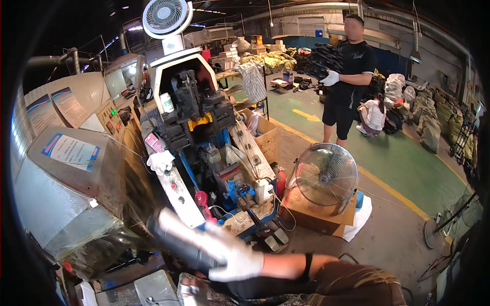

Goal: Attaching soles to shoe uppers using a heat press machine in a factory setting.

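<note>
My right hand [236, 259], in a white glove, reaches in from the lower right across the lower middle. It is smeared by motion, so how its fingers are set does not show. Along and under it lies a long dark thing [176, 242], also blurred; its kind and whether I grip it cannot be made out. My left hand is not in view. Beyond my hand stands a machine with a dark metal head [191, 109] and a pale worn frame [184, 204]. A pink-red handled tool [202, 201] and a bright blue part [239, 193] sit inside its base.
A white fan [166, 16] tops the machine; crumpled white gloves [160, 161] lie on its frame. Foot pedals [273, 238] are below. A round metal fan [326, 176] stands by a cardboard box [314, 214]. One person [352, 66] holds stacked black pieces; another [372, 115] crouches near sacks.
</note>
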`<state>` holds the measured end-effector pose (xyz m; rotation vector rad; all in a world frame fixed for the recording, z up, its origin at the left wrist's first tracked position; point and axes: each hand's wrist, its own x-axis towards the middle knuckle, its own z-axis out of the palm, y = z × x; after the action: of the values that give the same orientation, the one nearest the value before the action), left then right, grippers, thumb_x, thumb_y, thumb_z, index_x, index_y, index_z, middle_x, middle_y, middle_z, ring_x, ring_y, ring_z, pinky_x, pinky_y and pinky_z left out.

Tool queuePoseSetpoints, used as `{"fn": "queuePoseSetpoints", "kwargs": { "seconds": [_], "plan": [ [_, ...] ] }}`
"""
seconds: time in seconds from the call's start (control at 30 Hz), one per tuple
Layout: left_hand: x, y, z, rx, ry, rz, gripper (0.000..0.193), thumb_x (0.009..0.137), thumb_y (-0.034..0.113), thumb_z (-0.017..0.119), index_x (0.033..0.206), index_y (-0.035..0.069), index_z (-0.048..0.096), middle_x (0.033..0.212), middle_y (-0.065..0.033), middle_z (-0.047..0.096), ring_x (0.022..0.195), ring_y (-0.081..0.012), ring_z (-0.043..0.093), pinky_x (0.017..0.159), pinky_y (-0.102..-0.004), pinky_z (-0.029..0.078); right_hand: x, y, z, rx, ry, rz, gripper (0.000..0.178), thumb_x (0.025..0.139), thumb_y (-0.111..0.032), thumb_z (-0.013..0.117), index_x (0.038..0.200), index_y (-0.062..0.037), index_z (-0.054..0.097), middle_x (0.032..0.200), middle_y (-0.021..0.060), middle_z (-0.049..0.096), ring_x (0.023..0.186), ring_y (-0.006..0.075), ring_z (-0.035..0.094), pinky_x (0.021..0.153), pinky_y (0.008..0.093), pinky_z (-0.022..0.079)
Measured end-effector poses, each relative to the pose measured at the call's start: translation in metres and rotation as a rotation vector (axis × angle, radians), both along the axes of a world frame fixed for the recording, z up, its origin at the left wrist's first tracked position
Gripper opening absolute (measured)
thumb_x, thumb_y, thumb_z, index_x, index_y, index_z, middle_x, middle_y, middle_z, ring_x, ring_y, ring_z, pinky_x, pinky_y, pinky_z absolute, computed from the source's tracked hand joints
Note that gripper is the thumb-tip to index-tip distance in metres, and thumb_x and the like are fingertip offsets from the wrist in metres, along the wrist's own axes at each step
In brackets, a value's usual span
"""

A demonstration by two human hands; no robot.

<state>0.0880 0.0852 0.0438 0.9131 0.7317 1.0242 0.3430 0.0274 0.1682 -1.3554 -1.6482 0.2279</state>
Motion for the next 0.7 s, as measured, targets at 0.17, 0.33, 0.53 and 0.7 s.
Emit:
{"fn": "queuePoseSetpoints", "kwargs": {
  "seconds": [0.17,0.33,0.53,0.7],
  "plan": [
    [-0.03,0.001,0.014,0.132,0.267,0.034,0.035,0.104,0.024,0.063,0.127,-0.002,0.066,0.121,-0.0097,0.071,0.109,-0.0231,0.066,0.093,-0.0376,0.056,-0.072,-0.015,-0.029,0.306,-0.162,0.335,0.097,0.089,-0.027,0.078,0.168,-0.0118,0.024,0.141,0.0214,0.059,0.107,0.0435,0.066,0.099,0.0514,0.052],
    [-0.064,-0.037,0.039,0.214,0.762,-0.218,0.038,0.096,0.03,0.075,0.118,-0.001,0.071,0.107,-0.0143,0.076,0.095,-0.0236,0.073,0.084,-0.0372,0.059,-0.054,-0.011,-0.117,-0.699,0.596,0.895,0.089,0.092,-0.01,0.079,0.166,-0.0059,0.03,0.13,0.006,0.066,0.113,0.0151,0.062,0.101,0.0309,0.052],
    [-0.1,-0.107,-0.005,0.546,0.894,-0.226,0.054,0.094,0.042,0.077,0.131,0.003,0.069,0.121,-0.0237,0.071,0.108,-0.0389,0.072,0.092,-0.0427,0.058,-0.066,-0.081,-0.157,-1.454,1.109,0.512,0.076,0.092,-0.02,0.081,0.155,0.0055,0.047,0.148,0.0095,0.063,0.136,0.0154,0.056,0.116,0.0322,0.043],
    [-0.177,-0.095,-0.018,-0.028,0.788,0.608,0.048,0.099,0.005,0.07,0.143,-0.005,0.054,0.134,-0.0195,0.065,0.121,-0.0272,0.065,0.102,-0.0395,0.054,-0.093,-0.01,-0.134,-1.093,1.159,0.62,0.074,0.093,-0.022,0.075,0.156,0.0042,0.046,0.153,0.0097,0.058,0.128,0.016,0.061,0.106,0.0331,0.05]
  ]
}}
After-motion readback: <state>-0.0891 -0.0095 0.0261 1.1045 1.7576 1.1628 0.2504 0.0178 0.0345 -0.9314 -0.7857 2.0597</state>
